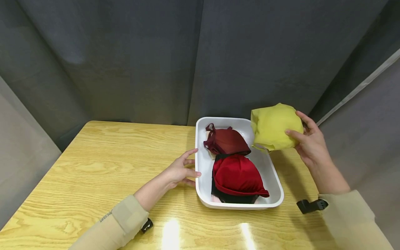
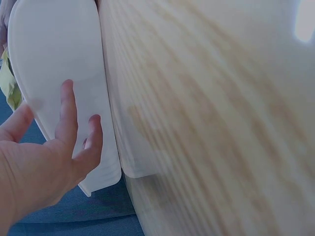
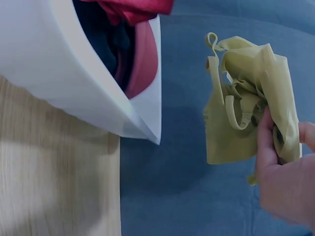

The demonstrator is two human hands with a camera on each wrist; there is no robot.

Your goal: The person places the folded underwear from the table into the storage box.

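Observation:
My right hand (image 1: 312,146) pinches a folded yellow bra (image 1: 276,126) between thumb and fingers, up above the far right corner of a white plastic bin (image 1: 275,173). Loose straps and an inner fold of the yellow bra (image 3: 234,132) show in the right wrist view. Spread fingers of my left hand (image 1: 179,170) rest against the bin's left side, the thumb at its rim. Inside the bin lie a dark maroon bra (image 1: 229,140) and, nearer me, a bright red bra (image 1: 239,175) on top of black fabric (image 1: 237,198). What lies beneath is mostly hidden.
The bin stands on a wood-grain table (image 1: 103,166), near its far edge. Dark grey curtain (image 1: 140,62) hangs behind the table, with paler fabric at both sides. Black wrist-camera mounts (image 1: 312,205) stick out at both sleeves.

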